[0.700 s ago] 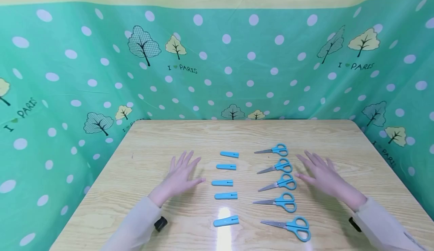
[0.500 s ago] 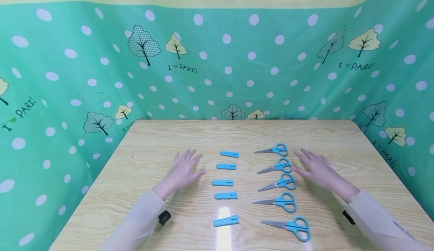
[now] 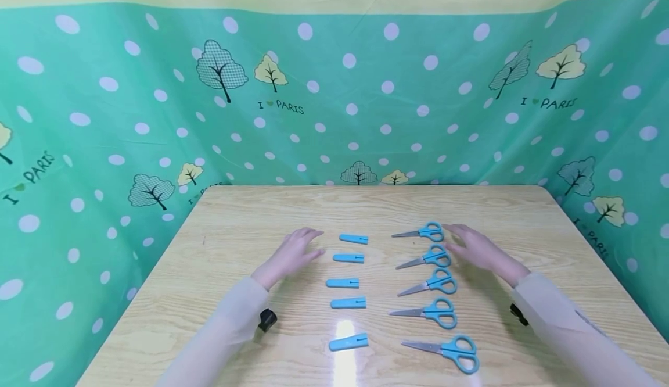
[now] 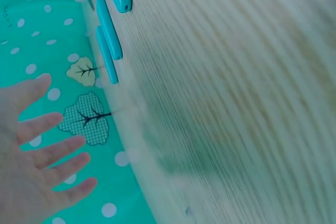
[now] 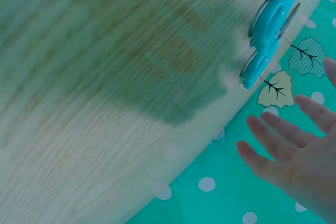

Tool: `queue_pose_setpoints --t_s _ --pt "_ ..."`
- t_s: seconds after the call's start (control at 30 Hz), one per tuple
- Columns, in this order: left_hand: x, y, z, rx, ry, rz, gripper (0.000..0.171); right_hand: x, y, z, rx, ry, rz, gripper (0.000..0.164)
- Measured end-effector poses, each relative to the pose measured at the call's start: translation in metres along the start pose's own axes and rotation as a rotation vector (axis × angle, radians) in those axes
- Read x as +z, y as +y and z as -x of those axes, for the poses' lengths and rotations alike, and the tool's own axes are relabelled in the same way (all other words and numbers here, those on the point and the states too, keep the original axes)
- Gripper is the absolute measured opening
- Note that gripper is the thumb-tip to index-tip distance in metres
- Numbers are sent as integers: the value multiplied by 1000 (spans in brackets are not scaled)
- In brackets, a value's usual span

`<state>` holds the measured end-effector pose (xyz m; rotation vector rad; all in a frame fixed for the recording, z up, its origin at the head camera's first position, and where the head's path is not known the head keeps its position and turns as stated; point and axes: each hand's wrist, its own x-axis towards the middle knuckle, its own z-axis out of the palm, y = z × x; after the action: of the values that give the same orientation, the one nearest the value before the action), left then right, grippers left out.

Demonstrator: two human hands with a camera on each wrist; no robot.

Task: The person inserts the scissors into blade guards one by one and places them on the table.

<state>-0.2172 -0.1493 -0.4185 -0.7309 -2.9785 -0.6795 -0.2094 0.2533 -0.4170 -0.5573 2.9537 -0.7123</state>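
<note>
My left hand (image 3: 292, 251) hovers over the table with fingers spread and holds nothing; its fingertips are just left of the farthest blue scissor cover (image 3: 353, 239). In the left wrist view the left palm (image 4: 26, 156) shows bare. My right hand (image 3: 473, 247), also holding nothing, reaches in from the right, fingertips close beside the handles of the farthest scissors (image 3: 431, 231) and the second scissors (image 3: 436, 255). Several blue-handled scissors lie in a column with blades pointing left. Several matching blue covers lie in a column to their left, slots facing the scissors.
The wood-grain table (image 3: 251, 212) is backed by a green dotted curtain (image 3: 334, 85) with trees printed on it. The nearest scissors (image 3: 460, 352) and the nearest cover (image 3: 348, 342) lie toward the front. Black wrist devices (image 3: 267, 320) hang under both sleeves.
Both hands have moved inward, the left one to the right and the right one to the left, toward the covers and scissors. The scissors and covers stay where they were.
</note>
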Motion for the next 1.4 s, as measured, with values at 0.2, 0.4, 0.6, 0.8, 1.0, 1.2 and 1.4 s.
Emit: queue_pose_setpoints --t_s 0.2,0.4,0.6,0.8,1.0,1.2,1.4 --pt "4 1 -15 -3 -14 26 42 3 5 -14 21 -15 -29 45" --pt "9 4 -30 -26 -34 93 39 7 9 -28 37 4 -51 36" --pt "14 5 -41 -47 -56 126 36 8 8 -37 59 2 -60 34" --pt "20 7 -51 -41 -69 126 34 9 6 -42 47 8 -68 29" --pt "26 11 -59 -34 -97 133 34 12 5 -48 37 -6 -73 27" --pt "33 14 -67 -16 -130 107 32 15 9 -51 24 -20 -68 26" --pt "40 16 -75 -38 -169 82 31 19 11 -55 13 -14 -44 25"
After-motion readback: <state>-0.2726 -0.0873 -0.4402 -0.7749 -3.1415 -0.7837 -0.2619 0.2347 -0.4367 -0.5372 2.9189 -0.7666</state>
